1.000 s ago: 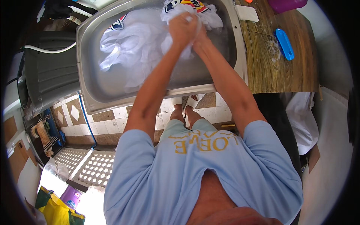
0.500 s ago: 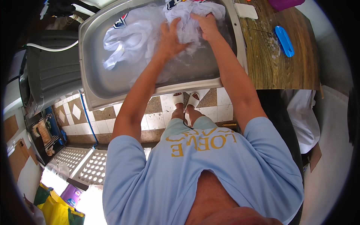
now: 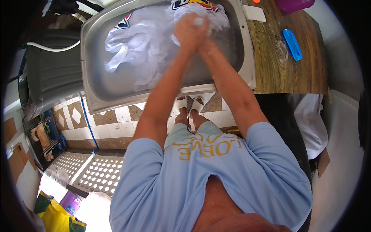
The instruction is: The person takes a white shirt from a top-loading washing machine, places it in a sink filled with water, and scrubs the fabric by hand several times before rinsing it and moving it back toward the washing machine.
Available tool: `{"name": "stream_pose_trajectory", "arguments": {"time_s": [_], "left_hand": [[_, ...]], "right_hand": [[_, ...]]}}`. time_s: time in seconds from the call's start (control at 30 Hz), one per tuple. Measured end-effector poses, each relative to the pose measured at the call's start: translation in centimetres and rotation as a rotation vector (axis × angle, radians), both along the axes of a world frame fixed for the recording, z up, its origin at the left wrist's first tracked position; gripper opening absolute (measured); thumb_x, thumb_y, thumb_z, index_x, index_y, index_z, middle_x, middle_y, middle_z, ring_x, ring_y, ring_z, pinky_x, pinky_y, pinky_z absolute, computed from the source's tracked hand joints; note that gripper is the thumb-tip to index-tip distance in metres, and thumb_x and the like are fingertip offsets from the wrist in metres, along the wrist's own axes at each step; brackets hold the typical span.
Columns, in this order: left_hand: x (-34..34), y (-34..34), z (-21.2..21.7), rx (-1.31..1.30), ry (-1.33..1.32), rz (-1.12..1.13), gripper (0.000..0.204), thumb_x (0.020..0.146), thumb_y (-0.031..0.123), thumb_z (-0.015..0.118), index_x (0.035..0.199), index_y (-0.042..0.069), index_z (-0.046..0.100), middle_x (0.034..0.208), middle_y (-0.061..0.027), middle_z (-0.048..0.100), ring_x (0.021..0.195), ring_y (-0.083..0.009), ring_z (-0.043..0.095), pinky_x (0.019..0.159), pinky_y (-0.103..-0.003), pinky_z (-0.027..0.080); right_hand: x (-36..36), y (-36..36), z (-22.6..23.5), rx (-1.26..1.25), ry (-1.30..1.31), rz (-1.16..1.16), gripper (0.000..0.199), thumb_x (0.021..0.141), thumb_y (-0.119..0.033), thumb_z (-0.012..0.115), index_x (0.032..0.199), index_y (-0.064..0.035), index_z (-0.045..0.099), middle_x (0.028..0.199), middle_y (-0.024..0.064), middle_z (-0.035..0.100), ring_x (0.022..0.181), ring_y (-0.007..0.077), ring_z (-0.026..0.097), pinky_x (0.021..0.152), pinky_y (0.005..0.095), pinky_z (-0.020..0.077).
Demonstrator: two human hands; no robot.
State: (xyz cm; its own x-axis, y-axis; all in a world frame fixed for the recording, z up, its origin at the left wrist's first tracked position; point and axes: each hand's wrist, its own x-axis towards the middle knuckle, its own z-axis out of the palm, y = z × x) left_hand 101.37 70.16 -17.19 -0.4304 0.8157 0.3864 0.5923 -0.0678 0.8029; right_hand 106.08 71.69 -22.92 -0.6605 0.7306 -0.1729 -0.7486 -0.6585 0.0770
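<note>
I've got the left hand point(image 3: 188, 31) and right hand point(image 3: 206, 45) pressed together over the grey metal sink point(image 3: 246, 58), on a wet white fabric garment with a dark, red and yellow print point(image 3: 219, 21), bunched toward the sink's far right corner. Looks like a hand-rubbing step to me. I'd take small folds, press with the heels of the palms, swap to fresh cloth often, go easy on the print and stay low over the cloudy water. Grip-wise, the left fingers seem curled tight around the cloth, with a white wad poking out on top; the right fingers are hidden, so I can't tell how tight they are. A second crumpled white garment point(image 3: 133, 38) lies nearer the left edge.
</note>
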Motion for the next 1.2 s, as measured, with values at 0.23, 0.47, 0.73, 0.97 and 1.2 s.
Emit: {"name": "stream_pose_trajectory", "arguments": {"time_s": [0.23,0.47,0.73,0.97,1.2], "left_hand": [[-1.4,1.1,-0.9,-0.007,-0.252,-0.099,0.023,0.072,0.024,0.065,0.068,0.001,0.062,0.052,-0.0120,0.056,0.047,-0.0214,0.053,0.049,-0.036,0.042],[-4.1,2.1,-2.3,-0.238,-0.199,-0.160,0.033,0.070,0.032,0.064,0.085,0.003,0.069,0.051,-0.0093,0.057,0.051,-0.0232,0.057,0.058,-0.035,0.048],[-5.5,4.0,0.5,-0.186,0.533,-0.485,0.056,0.070,0.032,0.060,0.123,0.019,0.052,0.121,-0.0113,0.053,0.112,-0.0339,0.049,0.092,-0.051,0.036],[-5.5,2.6,3.1,-0.712,0.739,-0.899,0.039,0.072,0.031,0.059,0.107,0.014,0.065,0.096,-0.0119,0.066,0.092,-0.0315,0.060,0.082,-0.048,0.042],[-7.9,2.1,1.4,-0.051,0.839,-0.634,0.028,0.078,0.034,0.058,0.087,0.010,0.070,0.085,-0.0139,0.067,0.080,-0.0300,0.064,0.077,-0.039,0.050]], "right_hand": [[1.1,0.5,1.1,0.124,-0.545,-0.145,0.033,0.090,-0.030,0.051,0.114,-0.0077,0.052,0.105,0.0076,0.060,0.093,0.0200,0.060,0.078,0.0373,0.0517],[1.4,-0.1,1.3,0.199,-1.085,-0.011,0.037,0.088,-0.030,0.051,0.114,-0.0037,0.053,0.097,0.0087,0.060,0.084,0.0200,0.060,0.071,0.0341,0.0494],[7.9,-2.3,11.6,1.468,-2.087,0.829,0.039,0.078,-0.035,0.065,0.105,-0.0062,0.061,0.094,0.0158,0.063,0.078,0.0265,0.061,0.070,0.0358,0.0474],[9.9,-0.1,7.3,1.537,-2.225,-0.144,0.037,0.081,-0.031,0.055,0.107,-0.0050,0.060,0.104,0.0187,0.060,0.093,0.0329,0.059,0.082,0.0405,0.0464],[8.4,3.7,8.5,1.382,-2.111,0.354,0.041,0.075,-0.039,0.060,0.098,-0.0052,0.066,0.091,0.0177,0.065,0.088,0.0304,0.062,0.080,0.0385,0.0481]]}}
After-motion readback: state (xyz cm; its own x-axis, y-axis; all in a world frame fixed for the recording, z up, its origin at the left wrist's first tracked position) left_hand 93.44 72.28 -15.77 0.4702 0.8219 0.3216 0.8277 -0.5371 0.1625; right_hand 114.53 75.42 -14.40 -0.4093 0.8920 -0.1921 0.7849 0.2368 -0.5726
